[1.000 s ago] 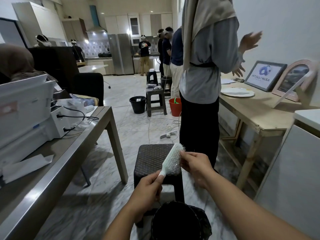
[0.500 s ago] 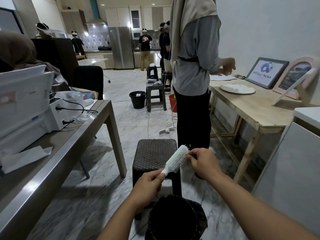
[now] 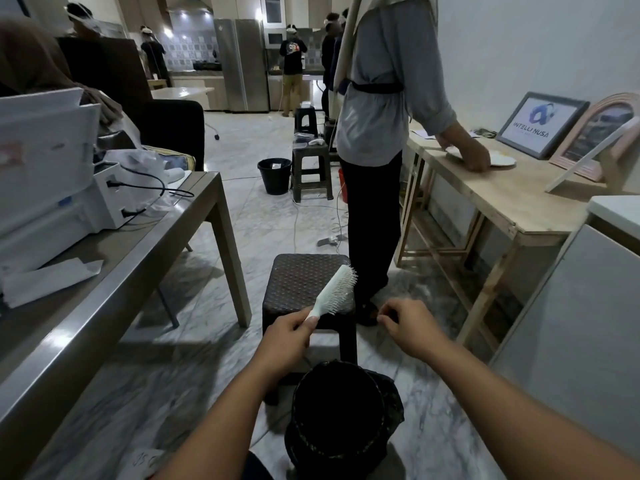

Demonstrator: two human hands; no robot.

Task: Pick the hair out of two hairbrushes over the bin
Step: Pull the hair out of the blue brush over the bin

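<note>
My left hand (image 3: 289, 337) grips the handle of a white hairbrush (image 3: 334, 292), whose head points up and to the right with the bristles facing right. My right hand (image 3: 410, 327) is apart from the brush, off to its right, with fingertips pinched together; whether hair is between them is too small to tell. A black bin (image 3: 341, 417) lined with a dark bag stands on the floor below both hands. I see only one hairbrush.
A dark woven stool (image 3: 304, 282) stands just behind the brush. A person in grey top and black trousers (image 3: 374, 150) stands beyond it at a wooden table (image 3: 502, 202). A steel-edged table (image 3: 104, 278) with a printer is at the left. Another bucket (image 3: 274, 175) and stool lie farther back.
My right hand has pulled away from the bristles, moving right and down. The brush stayed in my left hand, its head tilted slightly more upright. The standing person lowered a hand to the plate.
</note>
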